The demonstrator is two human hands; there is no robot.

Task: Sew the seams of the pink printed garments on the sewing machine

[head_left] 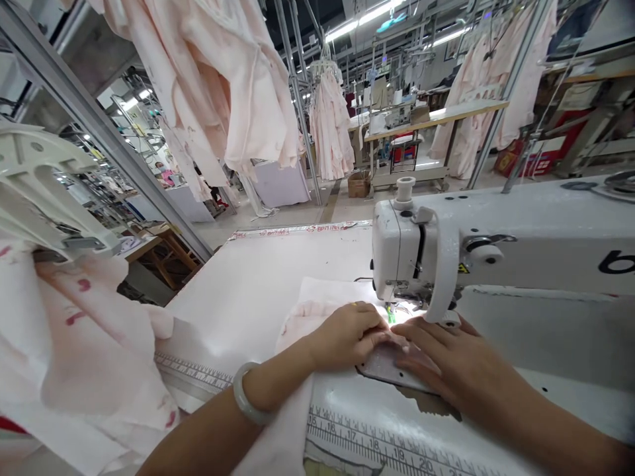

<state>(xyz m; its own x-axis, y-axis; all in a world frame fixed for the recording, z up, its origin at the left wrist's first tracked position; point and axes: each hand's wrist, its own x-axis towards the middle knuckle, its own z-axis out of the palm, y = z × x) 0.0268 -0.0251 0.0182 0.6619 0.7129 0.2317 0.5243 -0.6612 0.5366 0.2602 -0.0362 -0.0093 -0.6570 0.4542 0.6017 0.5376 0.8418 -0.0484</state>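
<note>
A white sewing machine [404, 244] stands on the right, with its lit needle area just above my fingertips. Pale pink fabric [317, 311] lies on the table left of the needle and hangs over the front edge beneath my left forearm. My left hand [350, 334] has its fingers closed on that fabric, close to the presser foot. Stretched out flat, the fingers of my right hand [446, 347] rest at the right of the needle, over the metal plate and the fabric's edge. The fabric between the two hands is partly hidden by my fingers.
A printed ruler strip [372, 446] runs along the table's front edge. At left, a pink garment with red marks [94, 337] hangs from a white clamp hanger [54, 178]. More pink garments [213, 79] hang above the table's far side. A metal pole [114, 145] slants beside the table.
</note>
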